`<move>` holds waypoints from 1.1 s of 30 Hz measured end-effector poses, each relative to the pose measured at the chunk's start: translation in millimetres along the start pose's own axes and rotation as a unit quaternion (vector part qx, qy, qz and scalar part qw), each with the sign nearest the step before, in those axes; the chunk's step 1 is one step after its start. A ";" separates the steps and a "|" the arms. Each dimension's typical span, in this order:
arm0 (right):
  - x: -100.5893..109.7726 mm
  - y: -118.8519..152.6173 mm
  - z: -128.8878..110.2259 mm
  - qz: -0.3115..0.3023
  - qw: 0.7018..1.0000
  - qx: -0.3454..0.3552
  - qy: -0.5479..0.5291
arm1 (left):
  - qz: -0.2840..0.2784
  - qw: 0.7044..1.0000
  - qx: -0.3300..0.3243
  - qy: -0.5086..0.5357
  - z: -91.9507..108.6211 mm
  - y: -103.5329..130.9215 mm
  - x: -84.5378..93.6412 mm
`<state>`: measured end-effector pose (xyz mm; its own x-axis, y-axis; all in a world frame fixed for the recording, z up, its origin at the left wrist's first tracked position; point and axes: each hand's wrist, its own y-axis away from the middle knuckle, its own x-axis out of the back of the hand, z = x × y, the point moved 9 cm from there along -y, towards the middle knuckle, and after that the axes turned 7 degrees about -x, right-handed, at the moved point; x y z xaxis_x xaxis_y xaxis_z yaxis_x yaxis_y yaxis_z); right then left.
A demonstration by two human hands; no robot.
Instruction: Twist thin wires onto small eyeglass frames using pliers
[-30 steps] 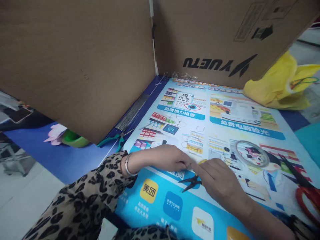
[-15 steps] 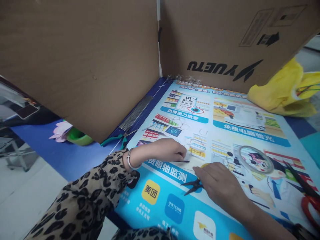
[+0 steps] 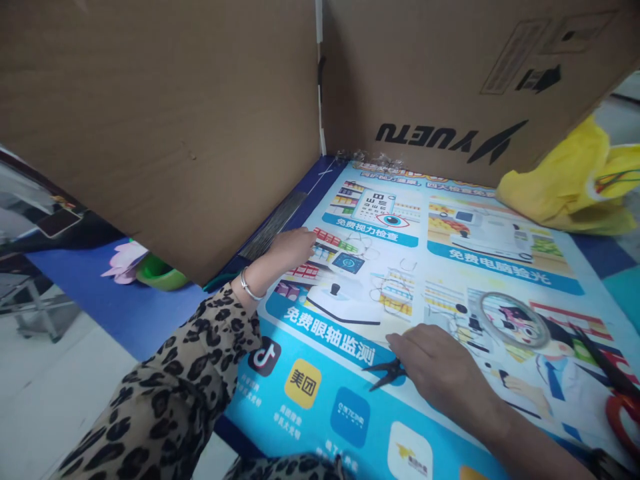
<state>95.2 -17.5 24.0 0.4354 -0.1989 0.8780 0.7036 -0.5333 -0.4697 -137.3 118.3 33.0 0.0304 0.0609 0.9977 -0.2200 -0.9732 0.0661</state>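
My right hand point(image 3: 435, 363) is wrapped around a pair of needle-nose pliers point(image 3: 385, 373), whose dark jaws stand apart and point left over the poster point(image 3: 440, 433). A bit of yellow handle shows at the fingers. My left hand point(image 3: 293, 247) is over the poster's left edge, just right of a bundle of thin grey wires point(image 3: 273, 227). Its back faces me and its fingertips are hidden, so I cannot see whether it holds anything. Under the left wrist, the teal handle of a tool point(image 3: 217, 281) is mostly covered.
Cardboard panels point(image 3: 165, 120) stand upright at left and back. A clear ring-shaped thing point(image 3: 515, 320) and red-handled scissors point(image 3: 620, 413) lie at right. A yellow bag point(image 3: 560, 193) sits at back right. Bent wire pieces point(image 3: 370, 250) lie mid-poster. A green bowl point(image 3: 159, 272) is at left.
My left hand has moved away from the pliers, up and left to beside the wire bundle, now covering most of the teal-handled tool. My right hand and the pliers have stayed put.
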 end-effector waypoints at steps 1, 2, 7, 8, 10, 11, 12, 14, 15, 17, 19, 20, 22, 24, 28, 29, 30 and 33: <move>0.1 -0.3 0.0 -0.001 1.000 0.000 0.000 | -0.002 1.000 0.004 -0.001 -1.4 -0.5 -2.4; 0.3 -0.5 -0.1 -0.002 1.000 0.000 -0.001 | -0.004 1.000 0.006 -0.001 -1.7 -0.8 -4.5; 0.8 -0.8 0.1 -0.002 1.000 -0.001 -0.005 | -0.020 1.000 0.002 0.005 -4.3 -2.7 -4.7; 1.1 -0.8 0.1 -0.001 1.000 -0.001 -0.004 | -0.022 1.000 0.005 0.004 -9.5 -2.7 -1.5; 1.9 -1.1 0.0 0.003 1.000 0.000 -0.003 | -0.018 0.999 0.028 -0.004 -27.9 -1.3 8.4; 1.8 -1.2 0.1 0.004 1.000 0.001 -0.003 | -0.013 0.999 0.048 -0.010 -40.6 0.2 14.4; 1.5 -1.3 0.3 0.003 1.000 0.000 -0.003 | -0.007 0.997 0.074 -0.019 -55.0 2.5 20.2; 0.6 -1.3 0.8 0.000 1.000 0.000 -0.006 | -0.002 0.992 0.117 -0.038 -82.0 7.6 27.9; 0.1 -1.2 1.0 -0.002 1.000 -0.001 -0.007 | -0.003 0.990 0.132 -0.045 -93.3 9.7 28.8; -0.7 -0.8 1.2 -0.005 1.000 0.000 -0.007 | -0.015 0.987 0.151 -0.049 -109.6 11.9 24.3; -1.8 -0.1 1.0 -0.009 1.000 0.001 -0.005 | -0.037 0.987 0.153 -0.041 -116.9 11.0 13.8; -2.4 0.3 1.0 -0.011 1.000 0.002 -0.004 | -0.047 0.987 0.148 -0.034 -117.4 9.7 8.4; -3.1 1.2 1.0 -0.012 1.000 0.006 -0.001 | -0.056 0.990 0.128 -0.015 -112.8 6.0 1.2; -4.0 2.2 1.3 -0.013 1.000 0.008 0.002 | -0.055 0.994 0.091 0.013 -101.6 2.3 -0.6; -5.7 2.6 2.7 -0.018 1.000 0.006 0.000 | -0.081 0.994 -0.003 0.067 -66.2 0.1 -0.8; -5.7 2.5 2.9 -0.018 1.000 0.006 -0.001 | -0.086 0.993 -0.020 0.072 -57.7 0.4 -1.0; -5.6 2.3 3.0 -0.018 1.000 0.005 -0.003 | -0.088 0.993 -0.032 0.073 -50.0 0.6 -1.3; -4.3 2.0 2.6 -0.011 1.000 0.006 -0.005 | -0.074 0.994 -0.045 0.062 -33.9 -0.7 -4.8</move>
<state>96.2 -15.6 19.1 0.4251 -0.1782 0.8874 0.7201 -0.5274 -0.4508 -170.4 126.1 28.7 -0.0492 0.2348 0.9708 -0.3091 -0.9278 0.2088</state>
